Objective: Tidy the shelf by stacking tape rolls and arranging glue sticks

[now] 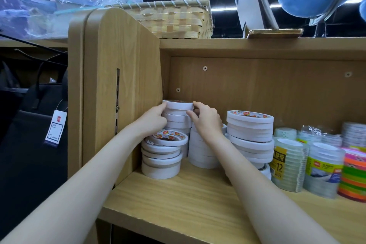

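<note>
White paper-faced tape rolls form a tall round stack in the back left corner of the pale wood-grain shelf. The left hand and right hand curl round its top roll from either side. Shorter white stacks, clear shrink-wrapped tape tubes and neon rolls stand rightward; a woven bamboo basket sits on top.

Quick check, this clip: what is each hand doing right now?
Left hand: fingers grip the tall white tape stack at the back corner.
Right hand: fingers grip the same stack's other side.
</note>
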### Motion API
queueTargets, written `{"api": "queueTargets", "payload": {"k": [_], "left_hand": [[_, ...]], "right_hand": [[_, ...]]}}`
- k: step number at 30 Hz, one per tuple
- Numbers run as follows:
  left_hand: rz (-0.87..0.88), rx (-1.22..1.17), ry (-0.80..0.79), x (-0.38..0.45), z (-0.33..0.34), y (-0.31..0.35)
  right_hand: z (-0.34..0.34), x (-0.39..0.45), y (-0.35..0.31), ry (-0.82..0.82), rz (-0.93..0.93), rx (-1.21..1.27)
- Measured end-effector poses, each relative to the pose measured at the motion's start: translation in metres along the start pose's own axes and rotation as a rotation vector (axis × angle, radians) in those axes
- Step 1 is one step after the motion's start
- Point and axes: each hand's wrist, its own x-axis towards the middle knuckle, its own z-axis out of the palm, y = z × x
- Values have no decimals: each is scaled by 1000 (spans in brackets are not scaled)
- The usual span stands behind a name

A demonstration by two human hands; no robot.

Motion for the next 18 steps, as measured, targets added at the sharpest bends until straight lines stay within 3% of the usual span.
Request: {"api": "queueTargets", "payload": {"k": [7, 12, 18], "left_hand": [[7, 47, 50, -9, 2, -1], [95, 161, 82, -28, 4, 8], [140, 295, 23, -43, 12, 11]], "right_hand": [[-4, -5, -2, -21, -37, -3], [-18, -24, -8, -5, -200, -247], [-10, -61, 4, -115, -148, -519]]}}
